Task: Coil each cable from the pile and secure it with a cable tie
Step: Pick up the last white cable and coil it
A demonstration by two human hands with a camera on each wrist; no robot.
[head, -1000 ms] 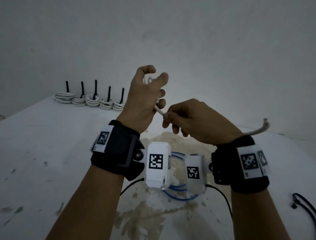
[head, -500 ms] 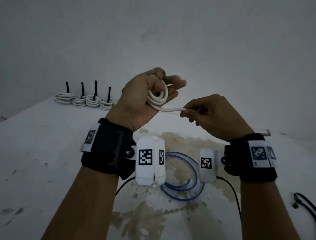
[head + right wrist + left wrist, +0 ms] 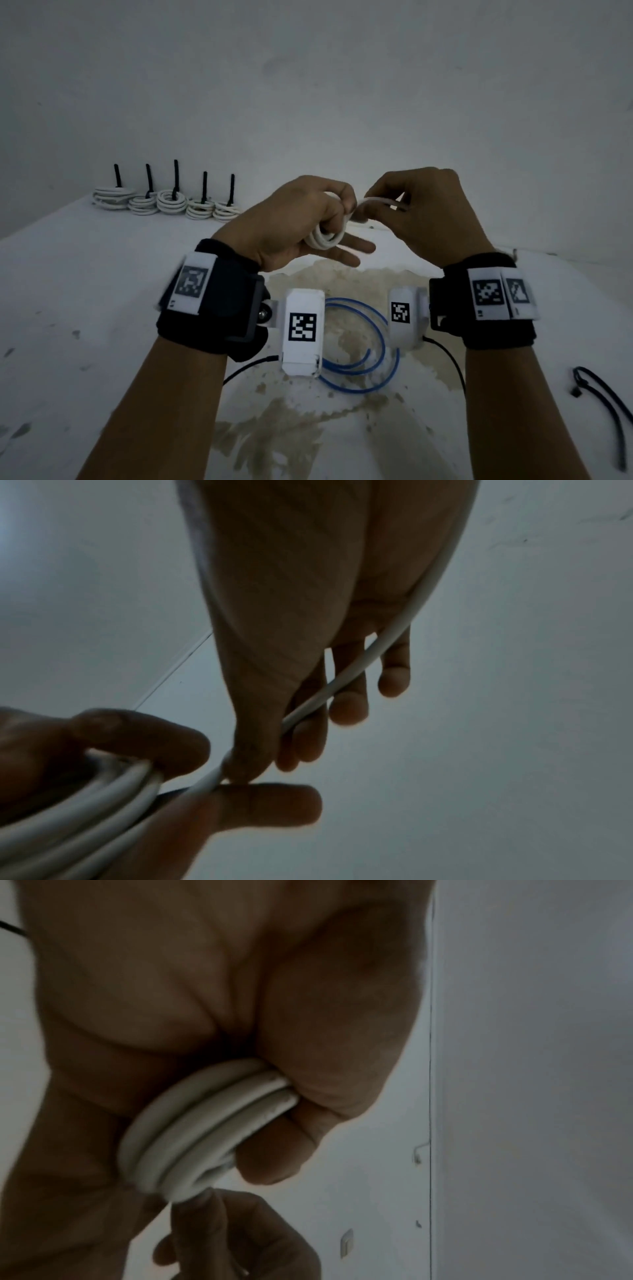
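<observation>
My left hand (image 3: 308,219) grips a small coil of white cable (image 3: 325,236) above the table, thumb and forefinger curled round its loops (image 3: 205,1129) while the other fingers stretch out below. My right hand (image 3: 418,212) is just right of it and pinches the cable's free run (image 3: 380,200) between thumb and forefinger. That strand (image 3: 363,664) runs back along the right palm toward the wrist. The two hands nearly touch where the strand meets the coil (image 3: 103,791). A loose blue cable (image 3: 359,346) lies looped on the table under my wrists.
Several tied white coils (image 3: 171,202) with black ties standing up line the far left edge of the white table (image 3: 85,308). A black cable tie (image 3: 609,404) lies at the right edge. A brown stain spreads across the table's middle. The wall stands close behind.
The right hand has moved up and left, bringing the free strand over the top of the coil. The left hand has turned down and closed round the loops.
</observation>
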